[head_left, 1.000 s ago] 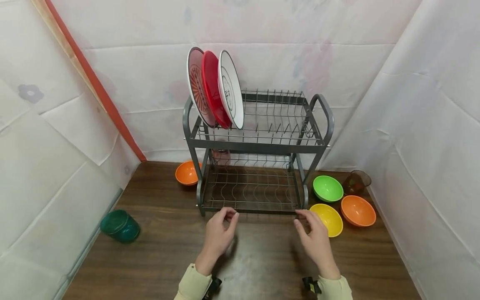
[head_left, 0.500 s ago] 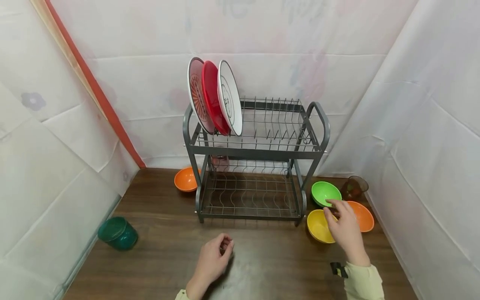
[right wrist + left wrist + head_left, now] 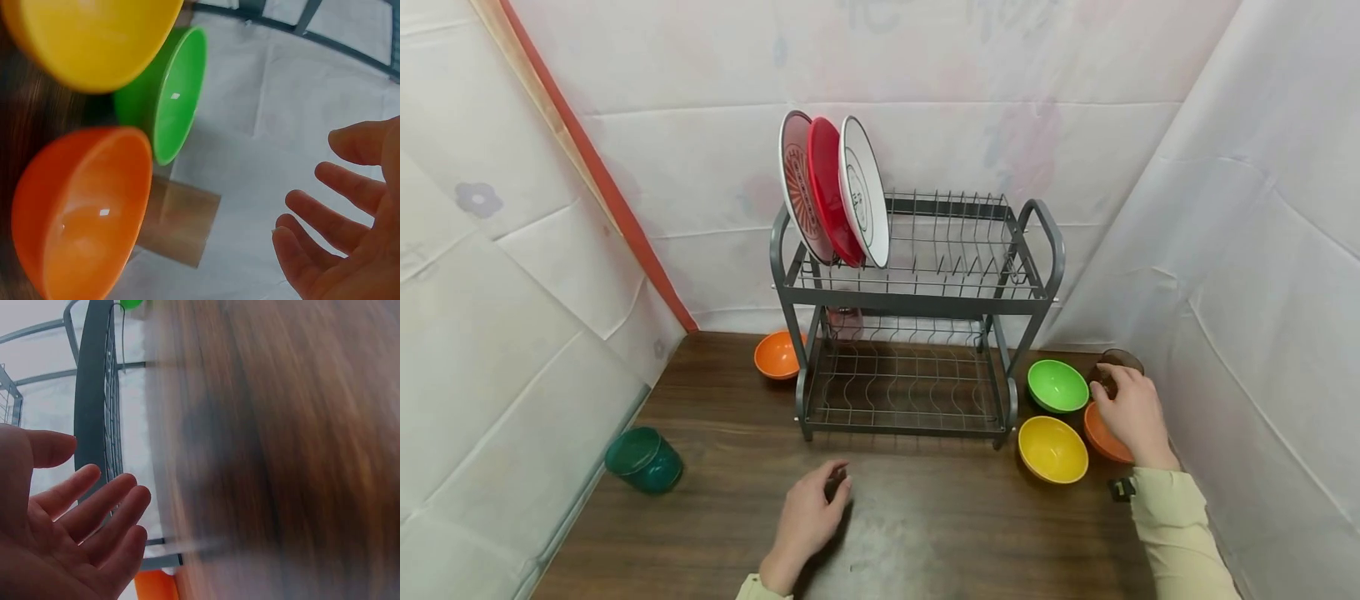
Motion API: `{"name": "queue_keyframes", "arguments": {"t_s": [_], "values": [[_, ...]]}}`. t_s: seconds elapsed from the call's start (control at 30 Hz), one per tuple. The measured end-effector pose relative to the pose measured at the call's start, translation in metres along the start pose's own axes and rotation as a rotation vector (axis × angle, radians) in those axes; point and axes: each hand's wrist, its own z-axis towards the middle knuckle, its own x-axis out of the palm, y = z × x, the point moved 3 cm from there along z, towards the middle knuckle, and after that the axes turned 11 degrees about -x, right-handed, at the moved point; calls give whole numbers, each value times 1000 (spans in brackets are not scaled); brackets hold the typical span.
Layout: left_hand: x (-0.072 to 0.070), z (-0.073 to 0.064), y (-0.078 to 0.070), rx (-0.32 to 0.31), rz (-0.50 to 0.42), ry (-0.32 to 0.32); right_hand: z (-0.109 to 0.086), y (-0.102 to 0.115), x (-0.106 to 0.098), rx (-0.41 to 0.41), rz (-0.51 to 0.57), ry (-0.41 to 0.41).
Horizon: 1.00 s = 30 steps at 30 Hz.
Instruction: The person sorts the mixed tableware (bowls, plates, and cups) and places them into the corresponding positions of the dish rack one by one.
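Observation:
My right hand [image 3: 1135, 414] is over the right-hand orange bowl [image 3: 1102, 439], its fingertips overlapping a brown see-through glass [image 3: 1123, 358] in the head view. The right wrist view shows those fingers spread and holding nothing, with the brown glass [image 3: 181, 219] behind the orange bowl. A green bowl [image 3: 1057, 386] and a yellow bowl [image 3: 1052, 450] stand just left of this hand. Low over the table in front of the rack, my left hand [image 3: 808, 517] has loosely bent fingers and holds nothing.
A two-tier dark dish rack [image 3: 917, 302] stands mid-table. Upright at its upper left are a patterned plate [image 3: 797, 187], a red plate [image 3: 829, 196] and a white plate [image 3: 865, 196]. Left of it are another orange bowl [image 3: 777, 356] and a teal glass [image 3: 646, 461]. Cloth walls enclose the table.
My right hand has moved from the rack's front, rightward past the yellow bowl, to the brown glass. The left hand has drawn back from the rack, toward the near left.

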Motion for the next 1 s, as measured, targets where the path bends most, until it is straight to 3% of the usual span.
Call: {"name": "queue_keyframes", "arguments": {"t_s": [0.3, 0.53, 0.73, 1.0], "values": [[-21, 8, 22, -108, -9, -44, 14, -34, 4, 49, -31, 129], [-35, 10, 34, -132, -2, -66, 15, -57, 15, 51, -58, 171], [-30, 9, 35, -129, -37, -53, 14, -74, 23, 71, -53, 187], [-13, 5, 26, -98, -115, 29, 15, -69, 27, 77, -87, 114]]}}
